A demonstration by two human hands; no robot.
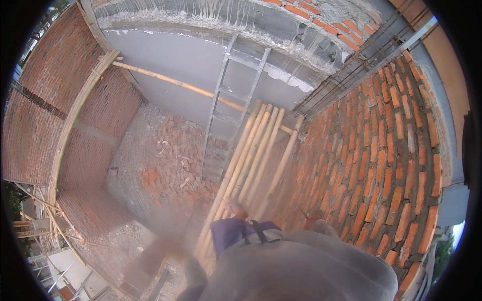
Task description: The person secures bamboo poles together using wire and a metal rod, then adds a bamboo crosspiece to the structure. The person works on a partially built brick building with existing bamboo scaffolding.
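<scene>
Low in the picture, my left hand (170,247) is smeared by motion, so its fingers do not show clearly. Beside it is a blurred reddish-brown block (144,268), like a brick; whether the hand grips it cannot be made out. My right hand (315,224) is close to the brick wall (371,175), largely hidden by my grey sleeve. A thin dark tool-like piece (303,212) sticks out near it, too small to name. Grey mortar lines the joints and the wall's outer edge. One bare foot (237,210) rests on the bamboo poles (251,155).
A metal ladder (228,95) leans against the grey plastered wall (165,60). Broken bricks (175,155) lie heaped on the ground below. A bamboo crossbar (181,84) spans toward the left-hand pole frame (75,115). Rusty rebar (346,75) runs above the brick wall's far end.
</scene>
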